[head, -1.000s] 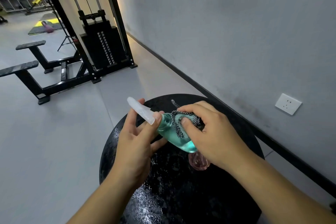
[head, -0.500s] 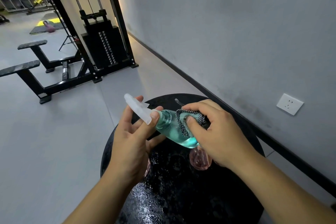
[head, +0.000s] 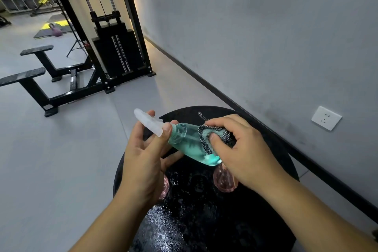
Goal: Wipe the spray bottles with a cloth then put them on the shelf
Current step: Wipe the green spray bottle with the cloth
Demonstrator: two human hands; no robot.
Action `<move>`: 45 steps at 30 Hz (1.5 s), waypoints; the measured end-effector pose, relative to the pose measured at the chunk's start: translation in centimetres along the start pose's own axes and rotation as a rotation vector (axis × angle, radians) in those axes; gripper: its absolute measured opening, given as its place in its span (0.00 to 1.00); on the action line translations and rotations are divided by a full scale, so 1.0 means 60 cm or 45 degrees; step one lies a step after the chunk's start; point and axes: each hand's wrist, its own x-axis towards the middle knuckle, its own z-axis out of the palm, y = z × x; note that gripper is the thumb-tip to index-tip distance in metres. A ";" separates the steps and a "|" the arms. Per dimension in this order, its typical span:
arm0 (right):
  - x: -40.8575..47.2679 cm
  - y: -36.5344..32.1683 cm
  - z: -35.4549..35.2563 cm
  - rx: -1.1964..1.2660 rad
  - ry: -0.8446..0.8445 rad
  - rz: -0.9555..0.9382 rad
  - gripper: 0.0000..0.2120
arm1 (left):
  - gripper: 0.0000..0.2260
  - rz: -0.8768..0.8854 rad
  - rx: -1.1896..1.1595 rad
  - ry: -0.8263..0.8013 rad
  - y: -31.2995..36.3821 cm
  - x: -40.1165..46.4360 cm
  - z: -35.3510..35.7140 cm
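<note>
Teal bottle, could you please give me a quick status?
Left hand holds teal bottle by its cap. Right hand presses cloth on it. Pink bottles wait below.

A round black table with a glossy, speckled top point(head: 204, 221) stood beneath both hands — on it two translucent pink bottles, one point(head: 224, 180) under the right hand, another point(head: 165, 187) beside the left wrist.

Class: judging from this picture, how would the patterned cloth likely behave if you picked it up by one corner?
Probably floppy: the cloth bends round the teal bottle under the right hand. Likely light, since fingertips alone press it there. Its woven-looking surface may grip rather than slide.
</note>
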 end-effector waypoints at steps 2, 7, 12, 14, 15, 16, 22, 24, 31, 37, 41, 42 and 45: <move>0.002 0.012 0.000 -0.005 0.023 0.065 0.11 | 0.29 -0.009 -0.030 0.052 0.005 0.002 -0.002; -0.002 0.012 0.004 0.021 0.070 0.077 0.12 | 0.33 -0.036 -0.061 0.096 0.005 0.002 0.003; -0.011 -0.001 0.012 -0.023 0.044 -0.037 0.13 | 0.30 -0.031 -0.066 0.082 0.007 0.002 0.002; -0.006 0.009 0.009 -0.021 0.061 0.045 0.12 | 0.29 -0.032 -0.083 0.094 0.010 0.002 0.000; -0.003 0.014 0.008 0.006 0.073 0.092 0.12 | 0.28 -0.034 -0.089 0.101 0.011 0.003 -0.002; -0.001 0.017 0.007 0.039 0.087 0.129 0.11 | 0.28 -0.034 -0.091 0.106 0.013 0.003 -0.004; 0.001 0.017 0.015 0.234 0.205 0.207 0.10 | 0.23 -0.036 -0.093 0.138 0.009 0.004 0.001; -0.001 0.013 0.018 0.240 0.207 0.239 0.10 | 0.13 -0.042 -0.061 0.182 0.006 0.005 0.004; -0.016 -0.007 0.030 0.362 0.243 0.156 0.11 | 0.13 -0.097 -0.030 0.299 0.012 0.011 0.005; -0.017 -0.006 0.034 0.377 0.258 0.159 0.11 | 0.10 -0.106 -0.035 0.301 0.015 0.015 0.002; -0.016 -0.002 0.033 0.378 0.257 0.225 0.11 | 0.09 -0.093 -0.071 0.260 0.017 0.013 0.007; -0.016 -0.002 0.034 0.377 0.261 0.227 0.11 | 0.09 -0.097 -0.077 0.256 0.018 0.012 0.008; -0.016 0.000 0.036 0.412 0.286 0.226 0.12 | 0.09 -0.100 -0.086 0.224 0.017 0.010 0.009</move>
